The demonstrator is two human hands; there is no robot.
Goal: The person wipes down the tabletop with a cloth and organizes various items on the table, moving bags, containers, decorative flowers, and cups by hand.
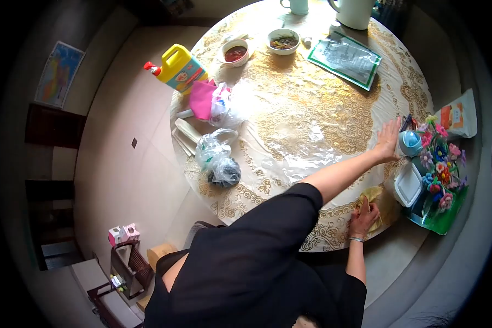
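Observation:
My left hand [388,142] reaches across the round table to its right edge. Its fingers are stretched out and spread, next to a blue round container [410,143] and some dark slim items [406,122]. Whether it touches them I cannot tell. Nearer to me, my right hand [363,220], with a silver bracelet at the wrist, is closed on a yellow cloth [373,195] pressed to the tabletop. A white lidded box [408,185] stands just beyond the cloth, beside a bunch of colourful knitted-looking flowers [441,164].
A patterned cover [311,109] lies over the table. Two bowls, one with red sauce [235,53] and one with dark food [283,42], stand at the back. A yellow jug [181,68], plastic bags [217,150] and a green-edged packet [345,59] lie around the rim.

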